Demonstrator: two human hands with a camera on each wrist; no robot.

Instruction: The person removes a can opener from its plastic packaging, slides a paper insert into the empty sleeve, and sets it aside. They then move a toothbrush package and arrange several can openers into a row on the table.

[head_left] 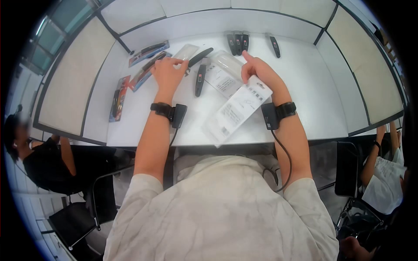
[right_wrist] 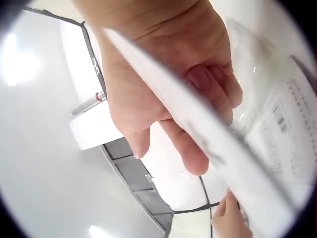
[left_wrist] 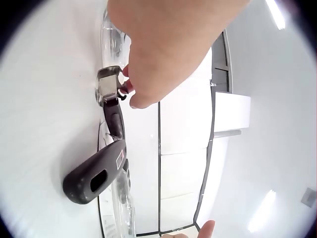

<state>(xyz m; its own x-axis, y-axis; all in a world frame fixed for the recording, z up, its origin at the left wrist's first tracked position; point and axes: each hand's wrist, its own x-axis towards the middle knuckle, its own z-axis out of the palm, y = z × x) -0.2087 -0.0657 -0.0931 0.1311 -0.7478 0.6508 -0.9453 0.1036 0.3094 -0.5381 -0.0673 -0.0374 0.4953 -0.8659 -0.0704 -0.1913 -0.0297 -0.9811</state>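
My left hand [head_left: 167,76] is over the back left of the table, its fingertips pinching the metal head [left_wrist: 108,85] of a black-handled peeler [head_left: 201,56]. A second peeler [head_left: 200,80] with a small label lies just right of that hand, its handle [left_wrist: 94,173] large in the left wrist view. In my right hand [head_left: 261,71] is a white printed backing card [head_left: 244,104], held by its upper end with the fingers curled and tilted toward the table's front edge. Another printed card [head_left: 221,81] and a clear plastic shell [head_left: 227,61] lie beneath and behind it.
Several peelers [head_left: 238,42] stand in a group at the back, with one more [head_left: 274,47] to their right. Packaged items on coloured cards [head_left: 119,99] lie along the left side. A clear shell [head_left: 186,52] sits beyond my left hand. Low partition walls [head_left: 261,21] enclose the table.
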